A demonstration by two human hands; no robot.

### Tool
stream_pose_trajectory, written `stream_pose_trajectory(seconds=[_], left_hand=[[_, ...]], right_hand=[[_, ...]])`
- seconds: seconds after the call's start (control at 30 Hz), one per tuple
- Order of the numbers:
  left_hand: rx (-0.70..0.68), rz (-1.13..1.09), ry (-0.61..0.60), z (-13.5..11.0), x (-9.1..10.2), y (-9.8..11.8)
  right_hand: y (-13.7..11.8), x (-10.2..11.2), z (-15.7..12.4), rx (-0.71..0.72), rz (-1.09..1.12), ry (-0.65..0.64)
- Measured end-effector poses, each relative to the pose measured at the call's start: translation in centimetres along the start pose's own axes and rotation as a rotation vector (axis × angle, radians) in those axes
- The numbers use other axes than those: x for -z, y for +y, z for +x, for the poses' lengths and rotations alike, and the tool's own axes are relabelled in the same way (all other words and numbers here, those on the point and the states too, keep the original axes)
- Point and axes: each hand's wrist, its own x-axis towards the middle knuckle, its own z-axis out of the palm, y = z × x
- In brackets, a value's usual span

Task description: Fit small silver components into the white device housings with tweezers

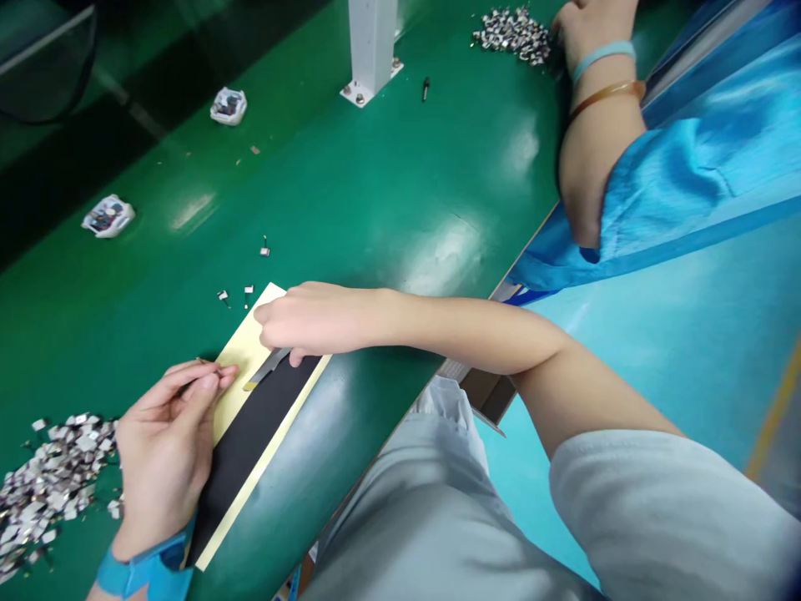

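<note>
Fingers (pixel 198 386) of the left hand (pixel 163 451) are pinched on something too tiny to tell, the right hand (pixel 313 321) is pressed on a yellow sheet (pixel 241 363) by a blade (pixel 268 369), and a big pile of metal bits (pixel 50 480) is left just beside.

The left hand (pixel 163 451) is pinching a thin dark sliver (pixel 204 361) between thumb and fingers at the lower left, just beside a heap of shiny metal bits (pixel 50 484). The right hand (pixel 306 321) is pressing on a yellow sheet (pixel 241 359) carrying a black strip (pixel 250 442), its fingers curling above a steel blade (pixel 268 369) at the strip's top end. A few small parts (pixel 247 292) are lying just past the sheet on the green workbench (pixel 350 184). At the upper right, a co-worker's hand (pixel 591 25) with a blue sleeve (pixel 676 175) is resting beside another heap of metal bits (pixel 513 35).
</note>
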Motion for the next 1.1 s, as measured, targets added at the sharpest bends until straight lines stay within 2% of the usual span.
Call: stream_pose_trajectory(seconds=[0.13,0.23,0.3,0.43,0.63,0.87,1.1], left_hand=[[-0.048,-0.059,0.074,0.2,-0.2,0.2],[0.021,-0.093,0.116,0.2,-0.6,0.7],[0.064,-0.107,0.084,0.1,-0.9,1.0],[0.048,-0.114,-0.027,0.1,-1.2,0.8],[0.012,-0.087,-0.102,-0.2,-0.6,-0.1],[0.060,-0.021,-0.107,-0.5,-0.4,-0.2],[0.002,0.013,-0.078,-0.4,-0.1,-0.2]], right_hand=[[-0.3,0.3,-0.2,0.007,0.009,-0.045],[-0.8,0.3,-0.3,0.026,0.014,-0.039],[-1.2,0.2,-0.4,0.039,0.038,-0.071],[-1.1,-0.2,-0.4,0.012,0.171,-0.128],[-1.3,-1.1,0.1,-0.025,0.344,-0.041],[-3.2,-2.1,0.3,0.030,-0.038,-0.016],[-4.7,-1.7,0.0,0.070,-0.236,0.002]])
